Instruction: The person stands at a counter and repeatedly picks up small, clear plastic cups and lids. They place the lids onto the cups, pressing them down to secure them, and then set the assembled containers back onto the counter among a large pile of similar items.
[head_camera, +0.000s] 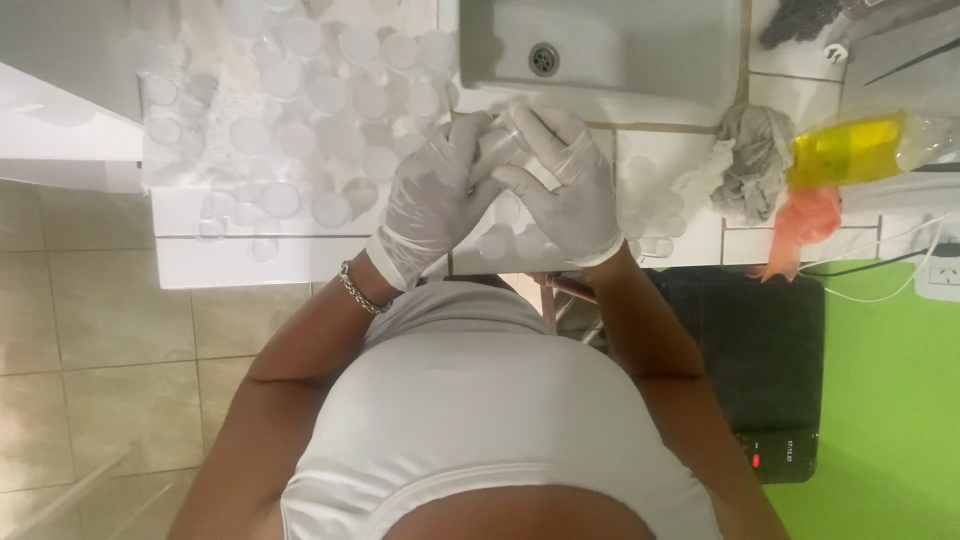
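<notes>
Both my hands wear thin whitish gloves and meet over the white tiled counter (230, 265), just in front of the sink. My left hand (430, 195), with a metal bracelet at its wrist, and my right hand (565, 185) together grip a small clear plastic container (497, 145). The fingers of both hands wrap around it and hide most of it. Several clear round lids and small containers (300, 110) lie spread over the counter to the left of my hands, and a few more lie beneath my wrists.
A white sink (620, 50) with a drain is set in the counter beyond my hands. To the right lie a grey rag (750, 160), a yellow plastic bottle (850, 148) and an orange cloth (805, 225). A black appliance (760, 360) stands below, beside a green surface.
</notes>
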